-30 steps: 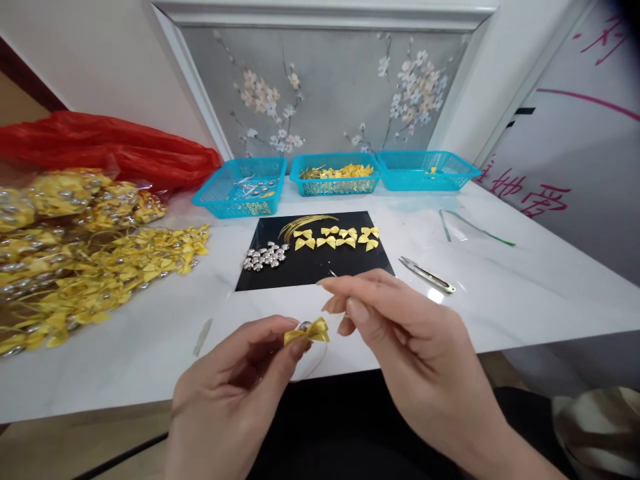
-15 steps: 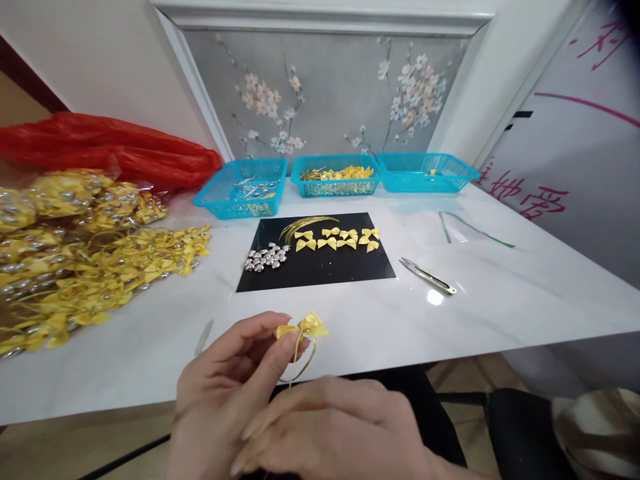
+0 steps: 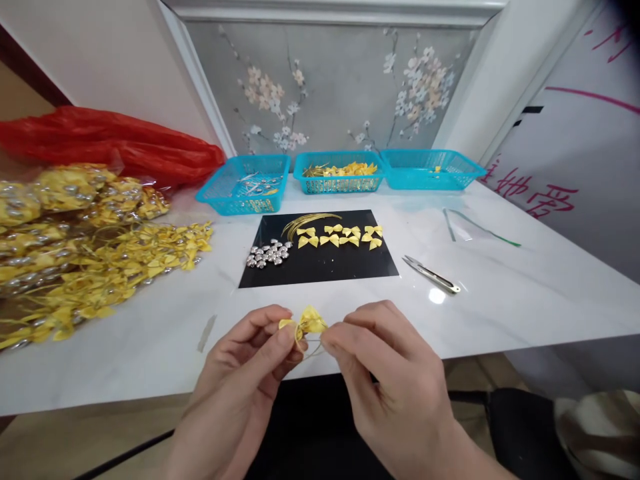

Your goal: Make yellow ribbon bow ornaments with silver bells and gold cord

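A: Where was the yellow bow point(image 3: 307, 323)?

B: Above the near edge of the worktop point(image 3: 500, 300), about mid-width, held between both hands.

A: Grips?

B: The left hand point(image 3: 250, 363) had thumb and forefinger pinched on the bow's left loop. The right hand point(image 3: 393, 383) had its fingertips closed on the bow's right side, where a thin gold thread point(image 3: 313, 351) looped below (exact contact too small to tell).

A: Rest of the worktop?

B: The black mat point(image 3: 325, 270) sat at centre, with silver beads point(image 3: 268, 253) on its left part and loose bows point(image 3: 340, 236) in a row further right. Snips point(image 3: 433, 275) lay just right of the mat. Three blue baskets point(image 3: 340, 185) stood along the far edge. A heap of yellow bows point(image 3: 100, 267) lay at the left edge, with a red bag point(image 3: 110, 140) behind it.
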Available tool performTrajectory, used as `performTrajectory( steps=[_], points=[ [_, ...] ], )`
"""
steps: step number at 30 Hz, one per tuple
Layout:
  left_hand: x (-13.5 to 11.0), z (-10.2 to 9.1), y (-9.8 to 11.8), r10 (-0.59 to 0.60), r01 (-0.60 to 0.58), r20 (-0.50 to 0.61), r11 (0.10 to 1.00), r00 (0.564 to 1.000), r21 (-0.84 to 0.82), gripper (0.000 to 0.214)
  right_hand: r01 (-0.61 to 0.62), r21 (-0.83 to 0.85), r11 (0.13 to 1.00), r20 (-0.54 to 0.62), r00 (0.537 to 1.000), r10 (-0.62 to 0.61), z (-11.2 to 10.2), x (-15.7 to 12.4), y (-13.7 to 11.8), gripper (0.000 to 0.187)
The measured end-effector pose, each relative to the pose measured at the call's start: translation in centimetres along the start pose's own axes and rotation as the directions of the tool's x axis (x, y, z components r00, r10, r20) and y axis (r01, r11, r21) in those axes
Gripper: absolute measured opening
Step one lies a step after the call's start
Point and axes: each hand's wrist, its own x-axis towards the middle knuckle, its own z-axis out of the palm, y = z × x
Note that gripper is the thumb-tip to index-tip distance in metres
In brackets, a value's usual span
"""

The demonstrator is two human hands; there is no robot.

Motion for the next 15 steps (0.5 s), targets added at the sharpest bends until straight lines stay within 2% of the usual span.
performTrajectory(
  steps=[5,15],
  points=[
    [0.03,0.08,0.02,-0.018,0.018,-0.012,1.000,1.000,-0.020,0.027,0.038,-0.050,0.998,0.007,0.999,-0.038,0.06,-0.02,0.09,0.019],
    [-0.11,0.09,0.03,-0.020,0.020,-0.026,1.000,0.999,-0.006,0.029,0.059,-0.060,0.997,0.038,0.998,-0.056,0.16,0.04,-0.01,0.021]
  ],
)
